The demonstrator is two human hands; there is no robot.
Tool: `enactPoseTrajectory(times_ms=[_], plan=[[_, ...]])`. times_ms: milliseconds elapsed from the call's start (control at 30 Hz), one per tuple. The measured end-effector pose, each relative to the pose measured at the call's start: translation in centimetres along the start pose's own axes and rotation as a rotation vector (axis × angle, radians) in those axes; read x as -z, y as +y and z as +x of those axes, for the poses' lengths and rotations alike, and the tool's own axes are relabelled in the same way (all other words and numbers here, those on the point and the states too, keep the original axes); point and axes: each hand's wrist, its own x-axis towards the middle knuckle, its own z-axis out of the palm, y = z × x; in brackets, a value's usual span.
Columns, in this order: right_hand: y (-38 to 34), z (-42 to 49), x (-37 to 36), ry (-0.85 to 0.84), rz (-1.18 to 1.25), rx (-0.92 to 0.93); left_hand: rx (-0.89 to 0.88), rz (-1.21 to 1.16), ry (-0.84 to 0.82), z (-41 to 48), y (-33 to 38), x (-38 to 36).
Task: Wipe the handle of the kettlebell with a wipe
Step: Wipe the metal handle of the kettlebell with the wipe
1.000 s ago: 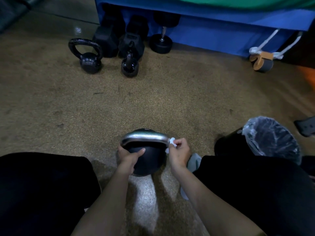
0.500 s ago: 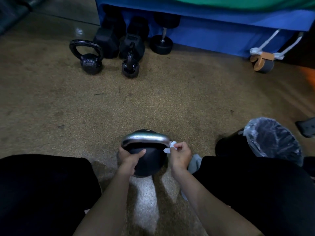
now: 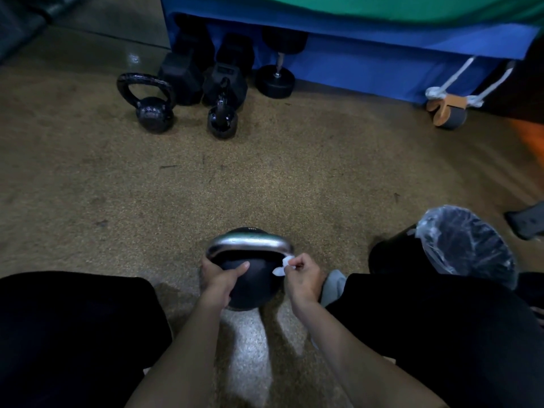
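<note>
Seen from above, looking down past the person's own knees. Two legs in black cloth fill the bottom corners, the left leg [image 3: 73, 334] and the right leg [image 3: 426, 334], with both bare forearms reaching forward between them.

The kettlebell [image 3: 253, 285], a black ball, stands upright on the speckled tan floor [image 3: 265, 172] between the knees. Its handle [image 3: 250, 241] is a silver metal arch across the top.

The left grip [image 3: 219, 278], a bare hand, is wrapped on the kettlebell's left side just under the handle's left end, thumb laid across the front of the ball. The right grip [image 3: 303, 276], also bare, is closed, pinching a small crumpled white wipe [image 3: 282, 265] between thumb and fingertips. The wipe touches the right end of the handle, where it bends down to the ball.

Just beside the right wrist lies a pale grey object [image 3: 334, 285], too unclear to identify. Further right stands a black bin [image 3: 465, 245] lined with clear plastic.

Far across the floor sit two small black kettlebells, one larger [image 3: 151, 104] and one smaller [image 3: 222, 119]. Behind them are black dumbbells [image 3: 182, 72], set against a blue padded platform [image 3: 353, 54] with a green cover [image 3: 382, 7]. At far right, a tan and grey roller [image 3: 447, 111] is tied with white rope.
</note>
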Motion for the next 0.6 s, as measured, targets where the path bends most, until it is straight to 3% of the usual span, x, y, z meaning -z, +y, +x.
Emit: enactPoseTrajectory(times_ms=[233, 400, 600], plan=[[-0.3, -0.1, -0.3, -0.033, 0.048, -0.030, -0.021, 0.020, -0.003, 0.7, -0.4, 0.0], [-1.2, 0.7, 0.4, 0.103, 0.129, -0.043, -0.011, 0.014, 0.015, 0.2, -0.1, -0.1], [-1.4, 1.6, 0.6, 0.044, 0.110, -0.034, 0.032, 0.017, 0.041, 0.3, -0.1, -0.1]])
